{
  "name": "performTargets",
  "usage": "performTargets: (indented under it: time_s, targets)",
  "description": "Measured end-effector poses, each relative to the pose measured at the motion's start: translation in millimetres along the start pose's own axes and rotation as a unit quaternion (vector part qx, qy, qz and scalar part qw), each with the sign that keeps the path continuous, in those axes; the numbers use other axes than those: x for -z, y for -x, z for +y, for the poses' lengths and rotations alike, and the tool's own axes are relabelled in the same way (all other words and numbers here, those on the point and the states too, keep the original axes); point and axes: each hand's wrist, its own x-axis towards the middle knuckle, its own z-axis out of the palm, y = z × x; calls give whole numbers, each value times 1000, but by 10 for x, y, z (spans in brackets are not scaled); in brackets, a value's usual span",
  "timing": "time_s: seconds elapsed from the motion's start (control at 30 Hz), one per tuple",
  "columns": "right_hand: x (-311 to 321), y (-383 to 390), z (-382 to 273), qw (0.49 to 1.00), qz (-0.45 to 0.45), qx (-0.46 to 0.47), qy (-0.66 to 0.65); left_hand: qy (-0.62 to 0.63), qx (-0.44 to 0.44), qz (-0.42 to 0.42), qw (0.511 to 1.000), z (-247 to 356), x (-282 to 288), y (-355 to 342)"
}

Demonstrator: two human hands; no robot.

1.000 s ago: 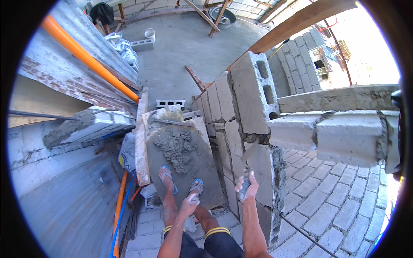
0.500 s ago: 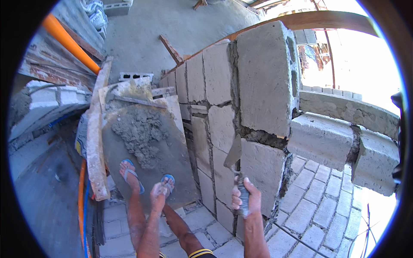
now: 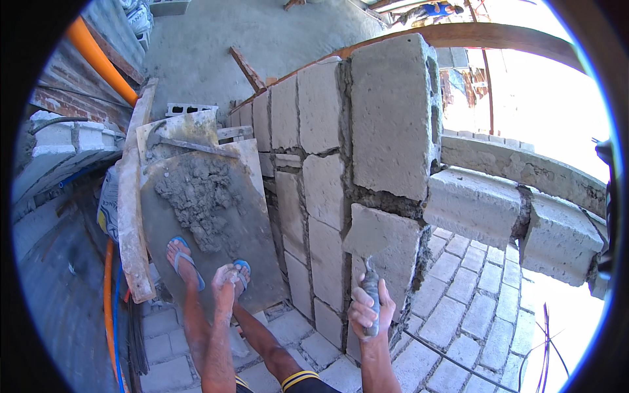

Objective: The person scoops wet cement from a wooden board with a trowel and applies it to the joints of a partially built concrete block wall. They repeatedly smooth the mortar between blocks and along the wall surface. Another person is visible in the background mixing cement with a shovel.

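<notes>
My right hand (image 3: 371,308) grips the wrapped handle of a trowel, whose grey blade (image 3: 367,234) is against or just over a block (image 3: 393,262) in the wall (image 3: 324,190). Mortar fills the joint (image 3: 383,202) above that block. My left hand (image 3: 227,281) hangs over my feet with fingers curled; whether it holds anything I cannot make out. Below it, wet mortar (image 3: 196,193) is heaped on a board (image 3: 255,275), with a straight strip (image 3: 196,147) lying across its far end. My sandalled feet (image 3: 183,259) stand on the board's near part.
A plank (image 3: 134,203) borders the board at left, beside orange pipes (image 3: 98,56) and a sack (image 3: 109,200). A hollow block (image 3: 190,109) lies beyond. A row of blocks (image 3: 475,206) extends rightward over block paving (image 3: 472,308). Wooden beam (image 3: 498,40) crosses the back, where a person in blue (image 3: 436,12) appears.
My view has turned down and toward the wall. The trowel blade has swung from near upright to lying flatter over the block face. My left hand stays curled.
</notes>
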Motion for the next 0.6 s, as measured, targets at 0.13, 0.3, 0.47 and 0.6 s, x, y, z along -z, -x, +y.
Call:
performTargets:
  time_s: [0.13, 0.3, 0.47, 0.6]
  targets:
    - [79, -297, -258, 989, -24, 14, -144, 13, 25, -1, 1000, -124, 71, -86]
    - [-192, -350, -513, 993, -58, 45, -91, -5, 12, -8, 1000, -296, 124, -168]
    - [-478, 36, -288, 989, -38, 62, -127, 0, 35, -10, 999, -193, 97, -124]
    - [-511, 132, -137, 993, 78, 79, 31, 29, 42, 15, 999, -14, 11, -66]
